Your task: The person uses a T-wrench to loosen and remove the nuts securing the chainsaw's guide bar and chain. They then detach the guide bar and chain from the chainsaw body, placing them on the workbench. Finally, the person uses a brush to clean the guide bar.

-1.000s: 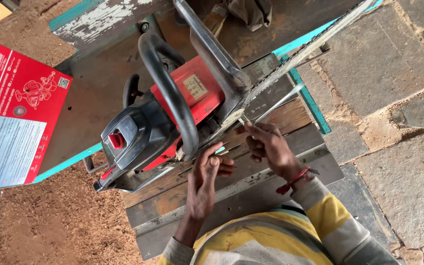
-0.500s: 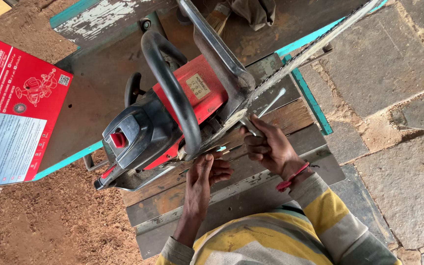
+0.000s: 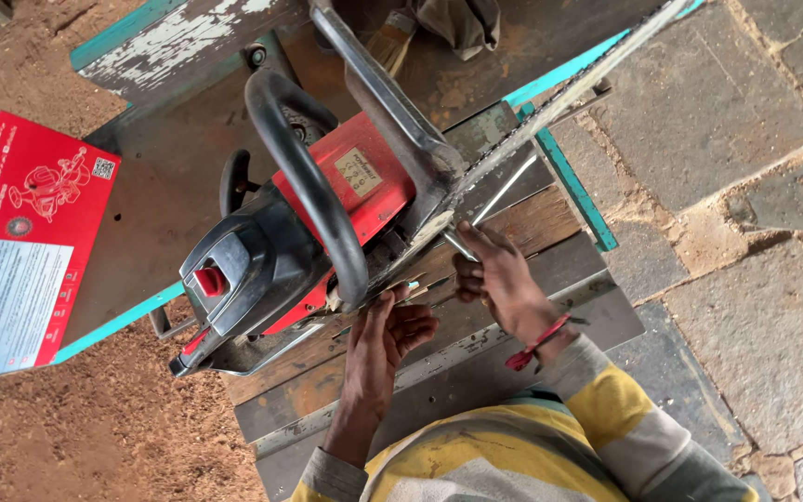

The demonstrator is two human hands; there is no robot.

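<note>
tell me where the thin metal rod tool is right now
In the head view, the thin metal rod tool is right of centre, gripped by the right hand, angled along the chainsaw's chain bar.

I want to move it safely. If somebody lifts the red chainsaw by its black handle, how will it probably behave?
The chainsaw probably feels heavy, given its bulky motor body. The long guide bar would likely tip it forward. The left hand and right hand work beside it on the bench.

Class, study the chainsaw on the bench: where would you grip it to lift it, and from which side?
Grip the black loop handle arching over the chainsaw body, coming from above. It stands clear of the casing, leaving room for fingers, and lies away from the chain bar.
</note>
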